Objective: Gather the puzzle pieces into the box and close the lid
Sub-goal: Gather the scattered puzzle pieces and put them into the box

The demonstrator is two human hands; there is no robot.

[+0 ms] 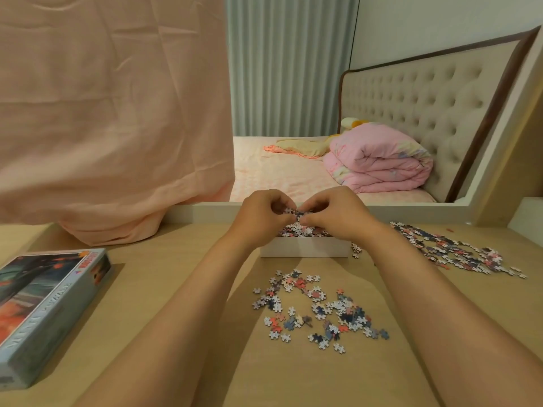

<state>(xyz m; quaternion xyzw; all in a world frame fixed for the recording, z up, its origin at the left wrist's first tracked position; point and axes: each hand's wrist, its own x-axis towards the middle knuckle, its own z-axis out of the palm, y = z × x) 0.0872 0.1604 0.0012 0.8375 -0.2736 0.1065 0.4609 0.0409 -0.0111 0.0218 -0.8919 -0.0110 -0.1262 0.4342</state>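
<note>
A white open box stands at the far middle of the wooden table, with puzzle pieces heaped inside. My left hand and my right hand are held together just above it, and both pinch a clump of puzzle pieces between their fingertips. A loose scatter of pieces lies on the table in front of the box. A larger spread of pieces lies to the right. The printed box lid lies face up at the left edge.
A pink cloth hangs over the table's far left. A mirror behind the table reflects a bed with a folded pink quilt. A low ledge rises at the far right.
</note>
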